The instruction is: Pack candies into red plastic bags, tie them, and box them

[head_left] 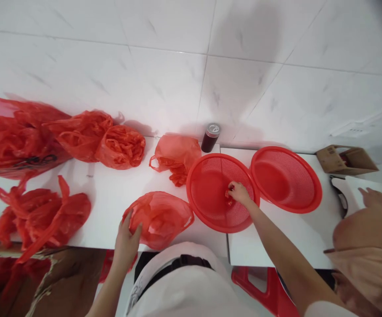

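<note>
My left hand (127, 240) grips the near left rim of a red plastic bag (162, 215), whose mouth gapes upward on the white table. Inside a round red plastic basket (207, 189) with mesh walls, my right hand (239, 193) is closed around small shiny red pieces (229, 200). What those pieces are is too small to make out. The basket stands just right of the bag. Behind the bag lies another red plastic bag (177, 152), partly crumpled.
A second red basket (285, 180) adjoins the first. A dark can (210, 137) stands by the wall. Several stuffed red bags (121, 147) line the left, with a knotted one (45, 215) nearer. At right are a cardboard box (347, 159) and another person's hand (380, 200).
</note>
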A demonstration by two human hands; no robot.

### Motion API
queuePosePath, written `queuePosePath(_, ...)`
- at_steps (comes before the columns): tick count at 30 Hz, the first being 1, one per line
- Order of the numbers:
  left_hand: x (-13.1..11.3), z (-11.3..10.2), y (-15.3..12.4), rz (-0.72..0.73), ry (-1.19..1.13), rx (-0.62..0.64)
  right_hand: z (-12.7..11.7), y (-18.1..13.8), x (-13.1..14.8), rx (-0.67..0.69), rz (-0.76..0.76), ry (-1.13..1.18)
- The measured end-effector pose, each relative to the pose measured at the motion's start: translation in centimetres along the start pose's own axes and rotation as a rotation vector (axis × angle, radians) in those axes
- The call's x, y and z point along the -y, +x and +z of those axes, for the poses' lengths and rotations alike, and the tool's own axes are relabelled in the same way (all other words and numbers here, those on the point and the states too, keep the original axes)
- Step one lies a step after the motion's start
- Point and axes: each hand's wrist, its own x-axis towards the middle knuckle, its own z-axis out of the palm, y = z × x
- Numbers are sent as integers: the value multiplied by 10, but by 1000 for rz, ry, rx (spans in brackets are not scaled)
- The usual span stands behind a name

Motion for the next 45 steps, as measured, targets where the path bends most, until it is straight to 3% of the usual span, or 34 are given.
queuePosePath(5,5,-7,3,63,43,-10,-9,-20,34,3,44,430)
queuePosePath(9,-3,-13,3,56,8,9,2,-58,85,122,-14,673)
queuePosePath(12,-6,-13,3,28,5,44,38,-89,132,321,-25,914)
queuePosePath(15,-4,-15,3,47,41,30,93,-113,174,583,76,1042)
queuePosePath(18,1,-21,4,42,113,19,142,-124,199,635,112,1007)
queuePosePath(21,6,-31,6,45,179,18,166,-125,204,610,114,972)
queuePosePath(27,20,-52,11,50,174,30,168,-120,204,641,103,905)
queuePosePath(33,38,-73,10,99,88,40,186,-131,226,742,69,850)
queuePosePath(41,63,-95,15,177,-1,101,181,-140,227,493,105,815)
queuePosePath(45,65,-98,18,193,-26,97,178,-146,223,450,143,868)
